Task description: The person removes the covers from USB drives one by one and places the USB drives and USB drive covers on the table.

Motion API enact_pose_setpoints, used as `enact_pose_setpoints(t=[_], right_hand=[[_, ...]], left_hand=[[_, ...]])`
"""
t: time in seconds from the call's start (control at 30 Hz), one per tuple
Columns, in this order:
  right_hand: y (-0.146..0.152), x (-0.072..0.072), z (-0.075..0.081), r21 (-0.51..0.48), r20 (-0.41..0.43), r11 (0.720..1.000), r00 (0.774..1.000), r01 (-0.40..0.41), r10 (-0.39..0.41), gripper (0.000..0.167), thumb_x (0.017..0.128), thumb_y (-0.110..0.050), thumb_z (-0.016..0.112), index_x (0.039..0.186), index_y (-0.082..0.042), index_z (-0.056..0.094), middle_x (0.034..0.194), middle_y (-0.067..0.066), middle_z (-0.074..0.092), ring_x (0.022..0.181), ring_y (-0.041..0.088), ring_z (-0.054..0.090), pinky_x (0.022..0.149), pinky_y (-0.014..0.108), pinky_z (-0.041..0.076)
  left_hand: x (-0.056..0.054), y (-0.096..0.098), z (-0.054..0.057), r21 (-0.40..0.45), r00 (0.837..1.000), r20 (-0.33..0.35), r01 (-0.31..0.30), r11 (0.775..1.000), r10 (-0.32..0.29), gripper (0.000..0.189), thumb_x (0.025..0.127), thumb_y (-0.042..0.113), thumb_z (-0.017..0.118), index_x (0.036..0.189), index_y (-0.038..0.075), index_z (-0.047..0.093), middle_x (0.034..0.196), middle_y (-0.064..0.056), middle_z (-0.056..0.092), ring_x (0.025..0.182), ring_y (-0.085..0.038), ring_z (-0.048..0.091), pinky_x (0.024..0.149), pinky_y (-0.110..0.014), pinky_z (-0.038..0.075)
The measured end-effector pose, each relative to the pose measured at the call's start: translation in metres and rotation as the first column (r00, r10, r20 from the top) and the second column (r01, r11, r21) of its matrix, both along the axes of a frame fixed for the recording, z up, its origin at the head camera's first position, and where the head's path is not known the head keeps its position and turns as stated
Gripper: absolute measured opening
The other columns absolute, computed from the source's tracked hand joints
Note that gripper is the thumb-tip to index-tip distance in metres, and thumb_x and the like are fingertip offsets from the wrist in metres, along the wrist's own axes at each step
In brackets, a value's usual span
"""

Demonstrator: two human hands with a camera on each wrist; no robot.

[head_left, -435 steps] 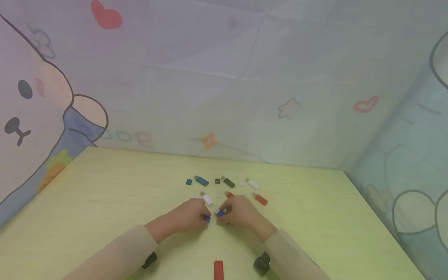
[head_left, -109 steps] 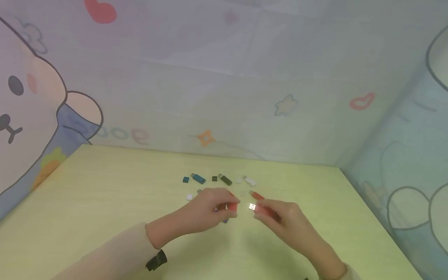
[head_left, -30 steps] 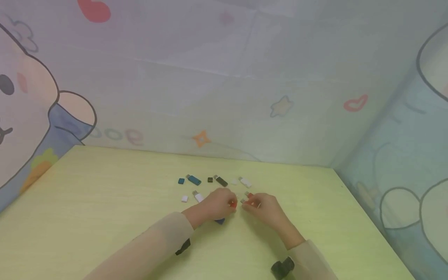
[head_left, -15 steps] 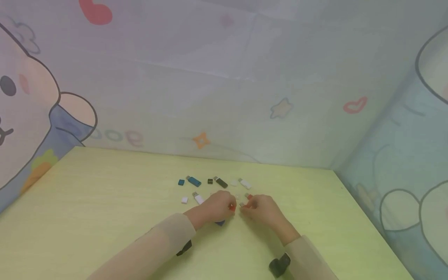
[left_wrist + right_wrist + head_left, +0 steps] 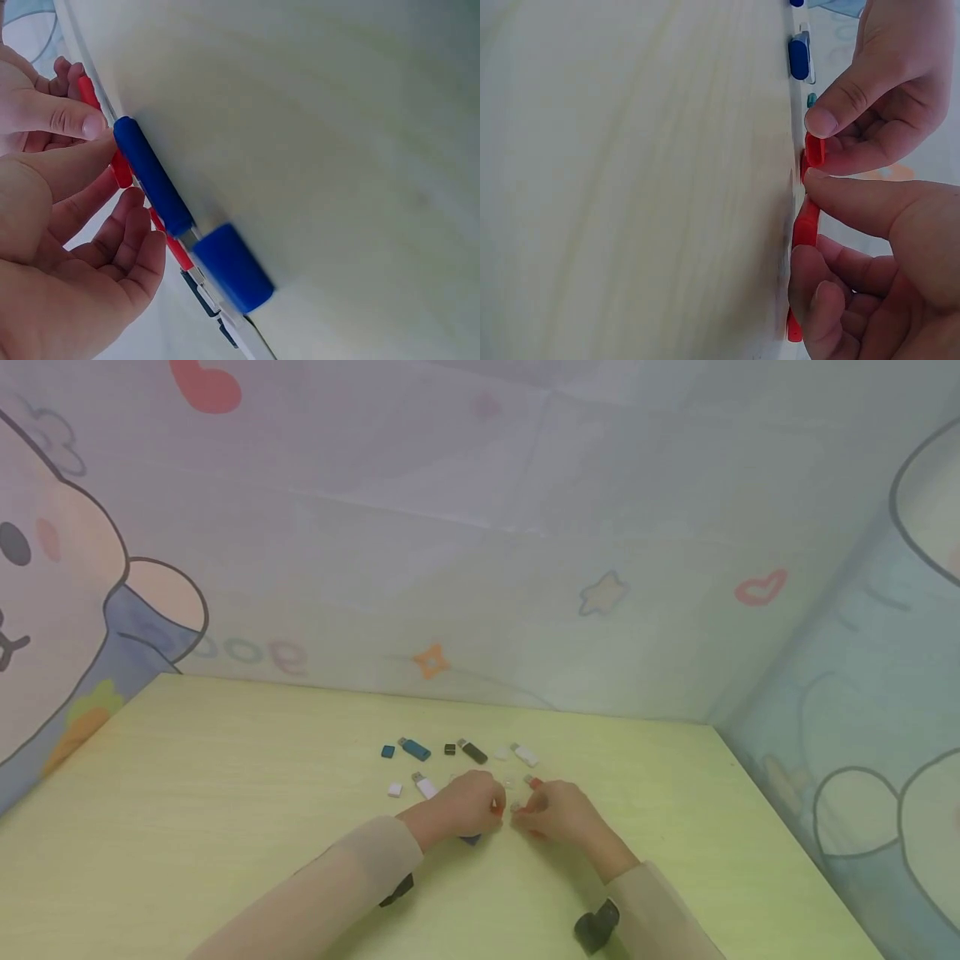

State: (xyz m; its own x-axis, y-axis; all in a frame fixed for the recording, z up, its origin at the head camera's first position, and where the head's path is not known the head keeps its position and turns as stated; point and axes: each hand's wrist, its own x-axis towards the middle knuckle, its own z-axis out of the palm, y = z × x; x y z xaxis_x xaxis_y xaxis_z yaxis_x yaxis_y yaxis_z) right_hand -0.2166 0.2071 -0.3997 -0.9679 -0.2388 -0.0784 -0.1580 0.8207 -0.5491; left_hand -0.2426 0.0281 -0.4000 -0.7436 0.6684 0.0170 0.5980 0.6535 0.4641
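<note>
Near the table's middle my left hand (image 5: 467,803) pinches a red USB stick cap (image 5: 815,150) between thumb and fingers. Just across a small gap, my right hand (image 5: 564,817) grips a red USB stick (image 5: 805,225), its metal plug (image 5: 515,807) facing the cap. Cap and stick are apart; fingers hide much of both. A blue USB stick (image 5: 154,176) lies by my left hand, with its blue cap (image 5: 236,268) off at its plug end. Behind my right hand lies another red USB stick (image 5: 533,782), partly covered.
Further back lie a teal USB stick (image 5: 416,749) with its cap (image 5: 387,752), a black stick (image 5: 474,752) with its cap (image 5: 450,749), and a white stick (image 5: 527,755). Another white stick (image 5: 424,786) and a white cap (image 5: 395,790) lie left.
Earlier my hands held the blue stick and cap, which now lie on the table. Then they held the red stick and cap higher and wider apart. Lately the right hand has shifted slightly nearer me.
</note>
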Motion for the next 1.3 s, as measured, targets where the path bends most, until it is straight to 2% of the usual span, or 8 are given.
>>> enact_pose_setpoints(t=[0.1,0.43,0.57,0.7,0.87,1.13,1.23,1.3], right_hand=[[0.0,-0.002,-0.001,0.027,0.003,0.999,1.0,-0.024,0.024,0.045,0.086,-0.023,0.069,0.047,-0.011,0.05,0.043,-0.003,0.052,0.117,0.025,0.059,0.073,0.03,0.041],[-0.002,-0.001,0.0,0.065,0.0,0.997,0.999,-0.051,0.052,0.047,0.086,-0.022,0.068,0.045,-0.012,0.047,0.039,-0.009,0.038,0.129,0.028,0.049,0.083,0.033,0.04],[-0.004,-0.003,0.0,0.065,0.006,0.996,0.998,-0.057,0.057,0.046,0.086,-0.022,0.068,0.046,-0.011,0.048,0.04,-0.008,0.038,0.101,0.02,0.064,0.076,0.031,0.04],[-0.004,-0.004,0.001,0.051,0.024,0.997,0.998,-0.063,0.062,0.046,0.086,-0.021,0.068,0.046,-0.011,0.048,0.04,-0.007,0.038,0.071,0.009,0.054,0.069,0.029,0.038],[-0.005,-0.004,0.001,0.051,0.017,0.996,0.997,-0.073,0.073,0.046,0.087,-0.022,0.068,0.047,-0.013,0.047,0.04,-0.007,0.039,0.078,0.008,0.058,0.082,0.034,0.04],[-0.004,-0.006,0.0,0.035,0.024,0.999,0.999,-0.037,0.036,0.04,0.085,-0.024,0.071,0.051,-0.01,0.053,0.045,-0.004,0.051,0.107,0.026,0.061,0.074,0.03,0.041],[0.0,-0.006,-0.001,0.019,0.027,0.999,0.999,-0.041,0.04,0.038,0.085,-0.026,0.071,0.054,-0.011,0.055,0.052,0.003,0.058,0.094,0.02,0.062,0.069,0.028,0.04],[0.005,-0.005,-0.001,-0.001,0.041,0.999,0.999,-0.035,0.035,0.033,0.086,-0.027,0.071,0.06,-0.009,0.059,0.075,0.01,0.07,0.073,0.014,0.059,0.064,0.027,0.041]], left_hand=[[-0.001,0.001,0.0,-0.007,1.0,0.008,0.002,1.0,-0.002,0.004,0.081,0.007,0.072,0.081,0.003,0.071,0.076,0.0,0.061,0.073,-0.013,0.051,0.067,-0.026,0.045],[0.0,0.002,0.0,-0.039,0.999,0.027,-0.018,0.999,0.019,0.005,0.08,0.007,0.074,0.083,0.005,0.071,0.079,-0.001,0.064,0.077,-0.015,0.055,0.071,-0.027,0.047],[0.0,0.002,0.001,-0.04,0.999,0.027,-0.02,0.999,0.022,0.006,0.079,0.006,0.074,0.084,0.004,0.072,0.081,-0.003,0.066,0.078,-0.016,0.057,0.072,-0.028,0.048],[0.0,0.001,0.002,-0.039,0.999,0.032,-0.019,0.999,0.02,0.006,0.079,0.006,0.073,0.085,0.004,0.072,0.081,-0.003,0.066,0.078,-0.017,0.058,0.072,-0.029,0.048],[-0.002,-0.001,0.001,-0.042,0.999,0.044,-0.02,0.999,0.022,0.005,0.079,0.006,0.073,0.084,0.005,0.072,0.081,-0.003,0.067,0.079,-0.018,0.059,0.073,-0.03,0.048],[-0.006,0.0,-0.003,-0.057,0.999,0.037,-0.02,0.998,0.022,0.007,0.079,0.007,0.073,0.085,0.005,0.072,0.081,-0.002,0.068,0.081,-0.017,0.059,0.075,-0.03,0.049],[-0.006,0.001,-0.002,-0.065,0.999,0.047,-0.017,0.998,0.02,0.01,0.079,0.008,0.073,0.088,0.005,0.072,0.084,-0.003,0.068,0.081,-0.017,0.059,0.076,-0.03,0.049],[-0.006,0.002,0.0,-0.066,0.998,0.067,-0.015,0.998,0.02,0.016,0.081,0.009,0.073,0.095,0.003,0.071,0.088,-0.004,0.068,0.079,-0.015,0.058,0.076,-0.029,0.049]])
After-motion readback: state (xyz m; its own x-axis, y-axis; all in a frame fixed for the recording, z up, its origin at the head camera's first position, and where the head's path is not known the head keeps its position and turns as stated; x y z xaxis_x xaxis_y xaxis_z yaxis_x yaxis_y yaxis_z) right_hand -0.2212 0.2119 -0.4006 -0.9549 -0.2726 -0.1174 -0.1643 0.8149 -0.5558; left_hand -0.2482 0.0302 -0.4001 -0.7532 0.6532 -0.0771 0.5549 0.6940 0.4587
